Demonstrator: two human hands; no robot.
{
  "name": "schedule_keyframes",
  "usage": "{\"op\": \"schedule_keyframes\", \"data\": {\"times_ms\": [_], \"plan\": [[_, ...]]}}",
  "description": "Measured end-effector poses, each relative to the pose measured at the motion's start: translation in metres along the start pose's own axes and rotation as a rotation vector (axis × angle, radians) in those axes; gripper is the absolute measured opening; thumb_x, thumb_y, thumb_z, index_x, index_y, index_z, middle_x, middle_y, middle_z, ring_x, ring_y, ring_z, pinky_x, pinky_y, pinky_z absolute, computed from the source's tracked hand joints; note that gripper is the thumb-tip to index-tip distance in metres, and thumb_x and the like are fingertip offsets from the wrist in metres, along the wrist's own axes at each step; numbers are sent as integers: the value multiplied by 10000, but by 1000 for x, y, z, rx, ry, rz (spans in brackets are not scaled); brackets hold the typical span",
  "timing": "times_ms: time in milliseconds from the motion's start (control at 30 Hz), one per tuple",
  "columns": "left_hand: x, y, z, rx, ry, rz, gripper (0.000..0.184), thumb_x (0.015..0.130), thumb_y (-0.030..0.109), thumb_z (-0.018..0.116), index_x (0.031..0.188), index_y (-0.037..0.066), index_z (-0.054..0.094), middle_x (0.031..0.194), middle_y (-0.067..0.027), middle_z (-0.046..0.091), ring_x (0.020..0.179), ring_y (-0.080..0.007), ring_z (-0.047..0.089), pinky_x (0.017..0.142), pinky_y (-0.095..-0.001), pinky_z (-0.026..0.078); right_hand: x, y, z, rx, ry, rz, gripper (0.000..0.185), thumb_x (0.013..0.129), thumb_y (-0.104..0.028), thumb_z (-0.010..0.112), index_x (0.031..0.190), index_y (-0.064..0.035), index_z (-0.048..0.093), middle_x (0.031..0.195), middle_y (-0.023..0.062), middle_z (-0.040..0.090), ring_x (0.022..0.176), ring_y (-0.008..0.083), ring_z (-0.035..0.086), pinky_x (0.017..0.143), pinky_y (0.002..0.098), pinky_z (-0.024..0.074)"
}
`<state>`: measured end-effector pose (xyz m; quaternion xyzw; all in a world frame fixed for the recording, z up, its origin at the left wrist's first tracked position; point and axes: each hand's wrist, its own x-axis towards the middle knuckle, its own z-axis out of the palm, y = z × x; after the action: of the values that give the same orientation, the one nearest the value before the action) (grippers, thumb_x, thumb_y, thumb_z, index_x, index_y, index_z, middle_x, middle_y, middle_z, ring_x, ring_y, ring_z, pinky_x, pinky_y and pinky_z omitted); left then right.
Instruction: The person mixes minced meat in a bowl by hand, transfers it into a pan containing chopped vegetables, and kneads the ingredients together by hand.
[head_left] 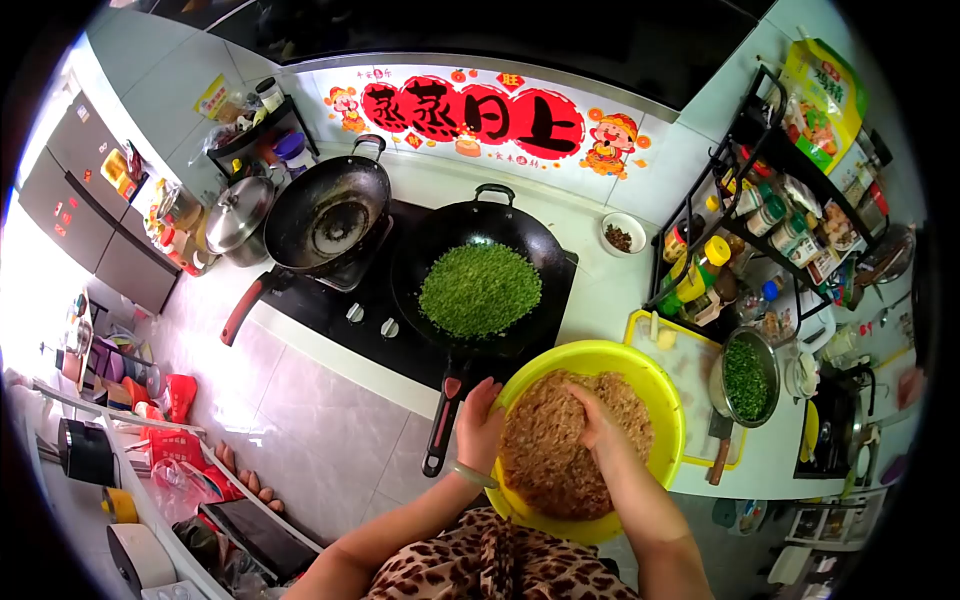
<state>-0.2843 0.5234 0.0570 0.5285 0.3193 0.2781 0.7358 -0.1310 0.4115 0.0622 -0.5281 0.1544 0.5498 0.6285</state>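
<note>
A large yellow plastic basin (pixel 668 410) holds a mass of pinkish-brown minced meat (pixel 560 470). My left hand (pixel 480 430), with a pale bangle at the wrist, grips the basin's left side at the rim. My right hand (pixel 597 420) reaches into the mince from the right; its fingertips are sunk in the meat, so their pose is hidden. Just beyond the basin, a black wok (pixel 405 265) full of finely chopped greens (pixel 480 290) sits on the stove. The wok's long handle (pixel 445 425) points toward me, close by my left hand.
A second wok (pixel 330 215) stands on the left burner of the black stove (pixel 300 312). At right are a cutting board (pixel 690 360), a cleaver (pixel 720 440), and a metal bowl of chopped greens (pixel 745 375). Behind them stand a spice bowl (pixel 622 235) and a condiment rack (pixel 690 235).
</note>
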Motion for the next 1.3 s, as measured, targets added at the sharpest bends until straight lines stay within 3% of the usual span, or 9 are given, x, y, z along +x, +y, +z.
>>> {"op": "schedule_keyframes", "data": {"times_ms": [133, 333, 367, 433, 567, 633, 767, 967, 1300], "plan": [[-23, 29, 12, 306, -71, 208, 426, 781, -65, 500, 1199, 10, 455, 1173, -133, 522, 1096, -220, 501, 899, -295, 406, 21, 8, -15, 197, -144, 45, 403, 761, -290, 648, 1092, -78, 557, 1087, 91, 570, 990, 267, 545, 846, 468, 437], [-31, 52, 36, 693, -531, 563, 357, 755, -22, 572, 1104, 44, 539, 1136, -114, 560, 1029, -267, 544, 845, -319, 446, 28, 17, -26, 274, -229, -29, 386, 777, -243, 623, 1122, -88, 543, 1096, 111, 568, 983, 278, 544, 847, 452, 443], [-30, 52, 36, 691, -540, 566, 357, 755, -22, 572, 1104, 44, 539, 1136, -114, 560, 1029, -267, 544, 845, -319, 446, 25, 15, -28, 280, -226, -36, 386, 777, -243, 623, 1122, -88, 543, 1096, 111, 568, 983, 278, 544, 847, 452, 443], [-32, 56, 34, 564, -535, 38, 330, 739, -24, 582, 1059, 54, 571, 1179, -116, 537, 1035, -274, 541, 847, -333, 446, 0, 5, -13, 217, -58, -57, 322, 775, -243, 640, 1040, -71, 578, 1015, 82, 595, 911, 249, 567, 793, 416, 467], [-27, 43, 29, 582, -604, 389, 432, 705, -54, 578, 1118, 65, 542, 1197, -116, 526, 1054, -254, 535, 869, -310, 434, 20, 13, -23, 242, -63, -101, 292, 781, -231, 634, 1029, -84, 585, 1002, 76, 598, 912, 241, 567, 793, 412, 466], [-27, 62, 28, 621, -616, 253, 489, 687, -53, 582, 1158, 60, 515, 1209, -142, 503, 1095, -276, 498, 909, -322, 405, 22, 14, -25, 256, -118, -10, 382, 764, -274, 651, 1089, -96, 559, 1085, 86, 567, 988, 256, 538, 845, 447, 435], [-14, 41, 6, 756, -219, 587, 520, 729, 3, 583, 1228, 32, 440, 1229, -224, 420, 1134, -380, 412, 928, -382, 367, 26, 13, -21, 139, -44, 25, 506, 738, -331, 670, 1162, -105, 513, 1188, 96, 509, 1073, 276, 490, 888, 496, 392], [8, -12, -15, 266, -117, 10, 330, 898, 116, 447, 1196, -26, 461, 1091, -116, 549, 972, -140, 516, 843, -245, 399, 1, 10, 4, 108, 17, 26, 497, 743, -306, 663, 1162, -87, 508, 1173, 120, 522, 1075, 286, 494, 878, 492, 408], [15, -17, -13, 390, 13, 167, 244, 827, 145, 556, 1039, 31, 589, 783, -94, 521, 687, -190, 516, 632, -277, 416, -34, 35, -8, 477, -128, -184, 406, 783, -262, 611, 1115, -43, 531, 1083, 96, 571, 990, 244, 545, 867, 386, 441]]}}
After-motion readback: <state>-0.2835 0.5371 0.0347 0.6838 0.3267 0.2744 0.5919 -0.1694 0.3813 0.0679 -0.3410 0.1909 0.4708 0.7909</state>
